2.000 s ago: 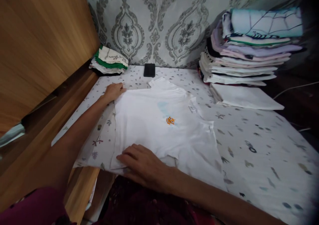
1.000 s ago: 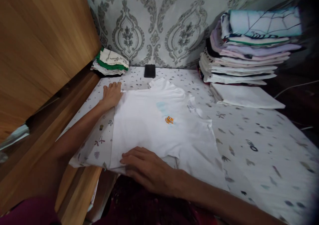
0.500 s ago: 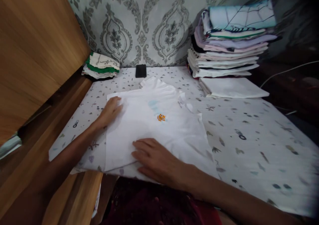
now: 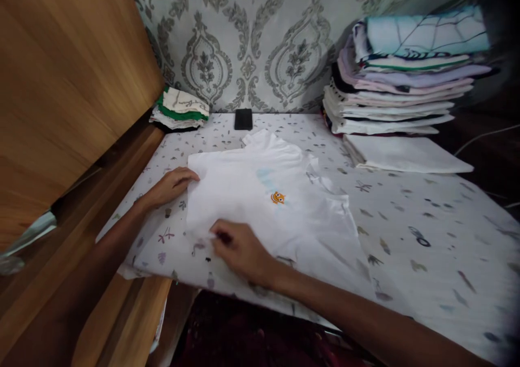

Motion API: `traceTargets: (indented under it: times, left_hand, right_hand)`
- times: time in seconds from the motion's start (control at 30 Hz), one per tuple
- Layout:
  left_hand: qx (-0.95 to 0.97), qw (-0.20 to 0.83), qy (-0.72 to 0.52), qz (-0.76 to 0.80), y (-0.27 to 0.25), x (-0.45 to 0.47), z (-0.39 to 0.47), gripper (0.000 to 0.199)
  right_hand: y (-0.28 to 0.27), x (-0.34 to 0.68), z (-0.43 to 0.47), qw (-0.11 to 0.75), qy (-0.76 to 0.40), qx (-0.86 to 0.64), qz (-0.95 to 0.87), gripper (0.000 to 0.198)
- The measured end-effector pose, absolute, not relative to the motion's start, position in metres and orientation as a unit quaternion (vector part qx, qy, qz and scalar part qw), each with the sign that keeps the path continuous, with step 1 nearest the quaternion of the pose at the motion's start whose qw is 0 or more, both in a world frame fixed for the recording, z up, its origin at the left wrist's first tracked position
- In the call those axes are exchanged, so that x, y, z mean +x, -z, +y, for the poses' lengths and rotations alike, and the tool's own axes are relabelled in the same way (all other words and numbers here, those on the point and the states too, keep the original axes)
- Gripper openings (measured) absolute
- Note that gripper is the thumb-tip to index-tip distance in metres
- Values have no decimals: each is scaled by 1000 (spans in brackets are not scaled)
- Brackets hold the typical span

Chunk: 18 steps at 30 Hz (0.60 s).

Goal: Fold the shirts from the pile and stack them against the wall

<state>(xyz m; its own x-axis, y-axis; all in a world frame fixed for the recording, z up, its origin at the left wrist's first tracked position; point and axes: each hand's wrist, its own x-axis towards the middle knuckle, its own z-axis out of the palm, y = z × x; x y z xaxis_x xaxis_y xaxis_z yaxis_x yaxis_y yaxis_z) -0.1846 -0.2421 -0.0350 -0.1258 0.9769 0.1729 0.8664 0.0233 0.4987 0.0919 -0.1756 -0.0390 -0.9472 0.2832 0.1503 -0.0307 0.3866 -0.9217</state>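
Note:
A white T-shirt (image 4: 239, 183) with a small orange cartoon print lies on the patterned sheet, its left part folded inward. My left hand (image 4: 173, 185) rests at the shirt's left edge, fingers stretched out and fingertips touching the cloth. Closer to me, my right hand (image 4: 244, 250) is curled in a pinch at the near left edge of the shirt, where the cloth has been drawn up. The exact grip of its fingertips is partly hidden.
A tall stack of folded clothes (image 4: 406, 93) stands at the back right, with a folded white cloth (image 4: 410, 153) before it. A smaller clothes pile (image 4: 182, 110) and a black phone (image 4: 243, 119) lie by the wall. A wooden cabinet (image 4: 73, 85) borders the left.
My right hand has gone from lying flat to pinching, and the near left edge of the T-shirt has moved away from me. My left hand has shifted slightly off the shirt's edge.

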Motion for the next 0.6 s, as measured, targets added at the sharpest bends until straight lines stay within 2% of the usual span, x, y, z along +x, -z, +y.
traceTargets:
  times: [0.1,0.2,0.33,0.47,0.53,0.6]
  left_hand:
    - [652,182,-219,703,27,-199,-245,35]
    - [650,231,-187,699,21,-210,-247,41]
    - [690,202,-158,677,20,-203,-245,45]
    - [696,105,-167,690,25,-187,-243,27]
    - [688,72,-171,701,25,-183,-247,26]
    - [685,52,-158,709,21,-185,-253,26]
  right_hand:
    - [34,92,-151,178,-768,-242,-566,13]
    - [28,93,-135,211,-827,-300,-427,26]
    - [28,96,-132,227,-828,-297,-417,24]
    - [27,101,-141,224,-819,-265,-457,19]
    - [24,107,-151,202,-783,-215,-548,15]
    - [18,116,-162,152,-697,-114,-691,15]
